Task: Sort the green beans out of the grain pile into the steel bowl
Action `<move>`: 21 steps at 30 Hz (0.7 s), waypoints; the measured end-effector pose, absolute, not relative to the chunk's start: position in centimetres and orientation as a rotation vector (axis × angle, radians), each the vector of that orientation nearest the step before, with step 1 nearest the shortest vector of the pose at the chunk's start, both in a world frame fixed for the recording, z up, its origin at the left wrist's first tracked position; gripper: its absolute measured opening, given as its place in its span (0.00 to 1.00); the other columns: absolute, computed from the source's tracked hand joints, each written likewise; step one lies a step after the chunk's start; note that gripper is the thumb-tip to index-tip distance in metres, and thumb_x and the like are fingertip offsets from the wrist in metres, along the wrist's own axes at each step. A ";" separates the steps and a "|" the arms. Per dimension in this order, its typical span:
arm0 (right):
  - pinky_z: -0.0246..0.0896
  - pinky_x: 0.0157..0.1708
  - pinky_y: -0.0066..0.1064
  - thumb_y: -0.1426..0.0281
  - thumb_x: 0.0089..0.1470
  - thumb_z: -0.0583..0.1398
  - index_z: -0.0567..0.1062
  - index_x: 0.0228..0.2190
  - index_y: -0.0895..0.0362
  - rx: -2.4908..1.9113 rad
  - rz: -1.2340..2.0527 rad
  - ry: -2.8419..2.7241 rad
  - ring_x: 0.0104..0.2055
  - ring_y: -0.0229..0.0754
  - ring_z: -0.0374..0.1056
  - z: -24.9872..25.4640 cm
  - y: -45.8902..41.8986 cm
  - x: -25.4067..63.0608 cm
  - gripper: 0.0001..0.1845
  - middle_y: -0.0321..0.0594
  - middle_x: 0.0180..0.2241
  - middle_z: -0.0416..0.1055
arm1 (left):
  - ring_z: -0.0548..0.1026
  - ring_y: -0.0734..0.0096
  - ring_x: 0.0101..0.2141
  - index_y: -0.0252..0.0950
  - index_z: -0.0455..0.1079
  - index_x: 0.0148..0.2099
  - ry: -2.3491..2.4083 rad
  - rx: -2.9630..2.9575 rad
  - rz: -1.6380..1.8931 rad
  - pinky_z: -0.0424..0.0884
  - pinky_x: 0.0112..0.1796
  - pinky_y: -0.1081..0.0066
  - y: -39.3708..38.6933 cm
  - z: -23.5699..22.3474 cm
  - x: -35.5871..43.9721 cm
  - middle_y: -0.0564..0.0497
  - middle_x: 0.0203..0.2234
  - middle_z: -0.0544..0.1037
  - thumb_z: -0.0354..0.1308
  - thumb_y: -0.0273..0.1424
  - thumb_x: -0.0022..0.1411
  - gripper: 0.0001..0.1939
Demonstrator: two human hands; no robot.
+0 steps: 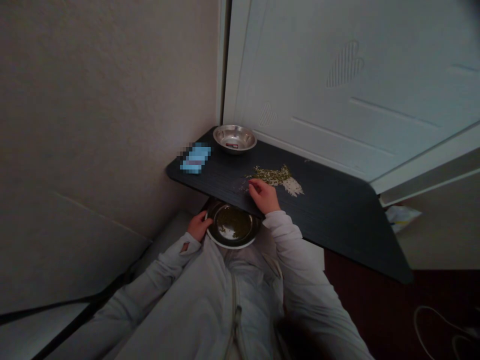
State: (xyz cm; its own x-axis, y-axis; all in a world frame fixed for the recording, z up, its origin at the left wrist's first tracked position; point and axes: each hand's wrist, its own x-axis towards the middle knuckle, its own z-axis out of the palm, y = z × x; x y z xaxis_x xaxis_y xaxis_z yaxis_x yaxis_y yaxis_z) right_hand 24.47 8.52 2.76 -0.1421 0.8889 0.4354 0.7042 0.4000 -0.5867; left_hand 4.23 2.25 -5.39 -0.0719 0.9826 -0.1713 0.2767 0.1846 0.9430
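Note:
My left hand (198, 226) grips the rim of a metal bowl (221, 239) held just under the near edge of the black table (337, 215); the bowl has green grains in it. My right hand (264, 195) rests on the tabletop at that edge, fingers curled down beside a pile of green grains (272, 175) mixed with white grains (292, 186). What, if anything, the right fingers pinch is too small to see.
An empty metal bowl (234, 138) stands at the table's far corner by the white door (337, 75). A light blue flat object (195, 157) lies near the left edge. The wall runs along the left. White cables (442, 325) lie on the dark floor at right.

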 end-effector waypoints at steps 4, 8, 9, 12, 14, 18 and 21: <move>0.57 0.27 0.25 0.67 0.45 0.50 0.70 0.33 0.58 -1.330 0.317 -1.911 0.23 0.33 0.61 2.7 8.7 23.7 0.14 0.37 0.27 0.70 | 0.68 0.71 0.26 0.33 0.67 0.31 1.522 1.204 0.937 0.63 0.30 0.73 2.2 -5.0 4.3 0.57 0.20 0.71 0.48 0.31 0.39 0.14; 0.57 0.28 0.25 0.67 0.45 0.51 0.70 0.33 0.57 -1.294 0.334 -1.939 0.23 0.33 0.61 2.7 8.7 23.4 0.13 0.36 0.28 0.70 | 0.68 0.71 0.27 0.33 0.67 0.33 1.473 1.176 0.991 0.63 0.32 0.73 2.2 -4.9 4.4 0.57 0.22 0.71 0.49 0.30 0.39 0.15; 0.57 0.28 0.25 0.67 0.45 0.50 0.70 0.33 0.57 -1.290 0.346 -1.946 0.23 0.33 0.61 2.8 8.6 23.4 0.13 0.36 0.28 0.70 | 0.68 0.71 0.27 0.33 0.67 0.33 1.466 1.176 0.995 0.63 0.32 0.73 2.2 -4.9 4.4 0.57 0.22 0.72 0.49 0.30 0.39 0.15; 0.57 0.28 0.25 0.68 0.45 0.50 0.70 0.33 0.56 -1.282 0.377 -1.964 0.24 0.33 0.61 2.9 8.5 23.4 0.13 0.36 0.29 0.70 | 0.69 0.71 0.27 0.33 0.67 0.33 1.453 1.182 0.991 0.63 0.32 0.73 2.2 -5.4 4.2 0.57 0.21 0.72 0.49 0.30 0.40 0.15; 0.57 0.28 0.25 0.68 0.45 0.50 0.70 0.33 0.56 -1.272 0.385 -1.978 0.24 0.33 0.61 3.0 8.4 23.5 0.13 0.35 0.29 0.70 | 0.69 0.71 0.27 0.34 0.67 0.33 1.448 1.185 0.992 0.64 0.31 0.73 2.3 -5.8 4.1 0.57 0.22 0.72 0.49 0.30 0.40 0.14; 0.57 0.27 0.25 0.67 0.45 0.50 0.70 0.32 0.56 -1.265 0.383 -1.997 0.23 0.32 0.60 3.0 8.4 23.6 0.13 0.35 0.27 0.69 | 0.69 0.71 0.27 0.34 0.67 0.32 1.459 1.212 0.995 0.64 0.30 0.73 2.3 -6.2 4.0 0.57 0.22 0.72 0.49 0.31 0.41 0.13; 0.57 0.27 0.25 0.67 0.45 0.50 0.70 0.32 0.56 -1.274 0.394 -1.999 0.22 0.32 0.60 3.0 8.3 23.6 0.13 0.35 0.26 0.69 | 0.69 0.71 0.27 0.34 0.67 0.32 1.468 1.219 0.991 0.64 0.31 0.73 2.3 -5.9 4.1 0.57 0.22 0.72 0.49 0.32 0.40 0.14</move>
